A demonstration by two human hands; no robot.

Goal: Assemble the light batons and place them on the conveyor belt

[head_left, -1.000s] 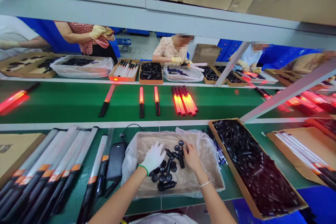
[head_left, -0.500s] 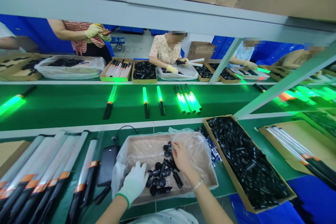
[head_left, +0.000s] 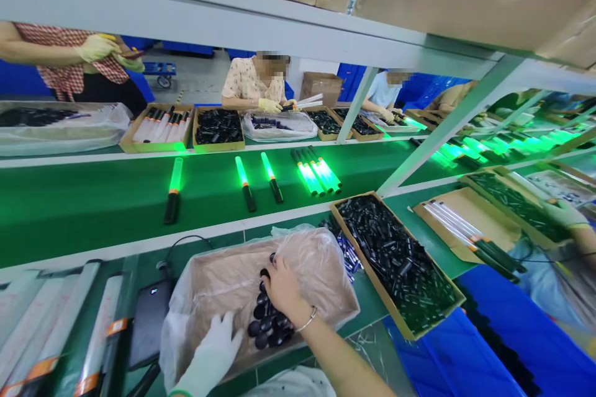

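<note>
A shallow box (head_left: 212, 270) lined with clear plastic stands before me, a cluster of black round caps (head_left: 265, 325) and other small black parts inside. My left hand (head_left: 216, 347), in a white glove, is over the box's near left part, its fingers apart and nothing in them. Bare and wearing a bracelet, my right hand (head_left: 284, 285) reaches into the middle of the box. Its fingers curl round caps at the upper end of the cluster. The palm hides some of the parts.
To the right stands a carton of small black parts (head_left: 395, 260), beside purple-blue cylinders (head_left: 349, 254). Clear-tubed batons (head_left: 100, 335) and a black power bank (head_left: 149, 322) lie left. Glowing green batons (head_left: 267, 177) rest on the green belt (head_left: 214, 223); co-workers sit beyond. A slanted post (head_left: 437, 130) crosses the right.
My view has swung to the right. My right hand has drawn back slightly toward me, and the black parts are bunched closer together. My left hand stays open near the box's left side.
</note>
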